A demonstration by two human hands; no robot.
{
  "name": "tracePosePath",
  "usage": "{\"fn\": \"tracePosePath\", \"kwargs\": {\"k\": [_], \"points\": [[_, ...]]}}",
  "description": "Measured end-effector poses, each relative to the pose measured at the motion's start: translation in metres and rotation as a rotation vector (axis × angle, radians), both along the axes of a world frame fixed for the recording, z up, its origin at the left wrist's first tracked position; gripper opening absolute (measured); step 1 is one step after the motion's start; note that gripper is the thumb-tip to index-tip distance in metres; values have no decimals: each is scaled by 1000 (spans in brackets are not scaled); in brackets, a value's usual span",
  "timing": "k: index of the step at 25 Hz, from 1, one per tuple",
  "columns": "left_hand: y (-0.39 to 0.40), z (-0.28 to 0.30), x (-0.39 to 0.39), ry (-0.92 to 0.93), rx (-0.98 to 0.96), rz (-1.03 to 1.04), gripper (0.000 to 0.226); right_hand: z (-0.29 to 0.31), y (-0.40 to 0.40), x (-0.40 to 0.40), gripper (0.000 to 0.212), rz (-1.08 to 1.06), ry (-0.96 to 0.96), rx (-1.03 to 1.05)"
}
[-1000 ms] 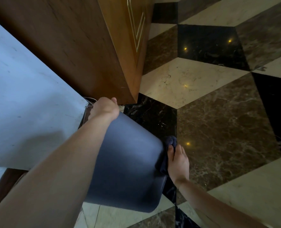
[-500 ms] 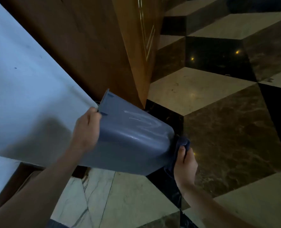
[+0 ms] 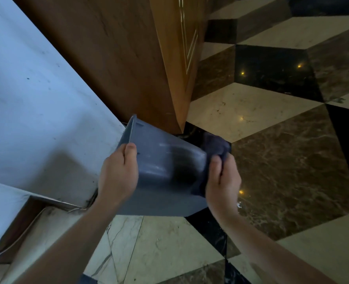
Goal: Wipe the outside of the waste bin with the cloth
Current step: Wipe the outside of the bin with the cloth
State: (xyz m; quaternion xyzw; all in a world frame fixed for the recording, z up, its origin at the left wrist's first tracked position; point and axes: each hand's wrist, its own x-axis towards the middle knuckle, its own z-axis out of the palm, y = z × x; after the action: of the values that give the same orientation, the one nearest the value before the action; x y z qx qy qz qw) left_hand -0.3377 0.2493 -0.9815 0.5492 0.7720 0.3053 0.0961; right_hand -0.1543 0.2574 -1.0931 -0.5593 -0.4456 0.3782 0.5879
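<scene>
Waste bin (image 3: pixel 165 173): grey-blue plastic, tipped on its side and held off the floor, rim up-left, base end to the right. It sits between both hands, just in front of the bottom corner of the wooden cabinet (image 3: pixel 128 64).

Left hand (image 3: pixel 118 177): grasping the bin at the rim end. Thumb lies on the outer wall just below the rim; fingers (image 3: pixel 121 148) curl over the rim edge, tips hidden inside.

Right hand (image 3: pixel 222 183): clenched around a bunched dark blue cloth (image 3: pixel 215 145) at the bin's base end. Cloth is touching the base corner and trails down along the base edge under the palm. Thumb on top of the cloth, the other fingers wrapped underneath; this hand is slightly motion-blurred.

Faint pale streaks and a darker patch show on the bin's upper wall.

Surface: pale white slab (image 3: pixel 32 111) fills the left side, speckled with small dark marks, its edge touching or just behind the bin rim; can't tell which.

Room: polished marble floor (image 3: pixel 288 167) in a cube pattern of cream, brown and black tiles, with small light reflections. A thin cable (image 3: pixel 26 228) runs along the floor under the slab at lower left.
</scene>
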Motion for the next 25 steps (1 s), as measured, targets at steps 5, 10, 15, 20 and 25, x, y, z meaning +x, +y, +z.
{"fn": "tracePosePath", "kwargs": {"k": [5,10,15,20,25], "points": [[-18,-9,39,13,33,-45,44,63,-2,-54,35,289,-135,183],[-22,-8,30,-4,97,-127,40,63,2,-56,56,511,-263,152],[-23,-9,22,-27,59,-100,34,43,10,-51,44,416,-319,150],[-33,-6,6,-125,66,42,36,1,25,-35,39,401,-336,-18],[-37,-8,-6,-152,32,73,44,-39,36,-10,34,302,-340,-89]]}}
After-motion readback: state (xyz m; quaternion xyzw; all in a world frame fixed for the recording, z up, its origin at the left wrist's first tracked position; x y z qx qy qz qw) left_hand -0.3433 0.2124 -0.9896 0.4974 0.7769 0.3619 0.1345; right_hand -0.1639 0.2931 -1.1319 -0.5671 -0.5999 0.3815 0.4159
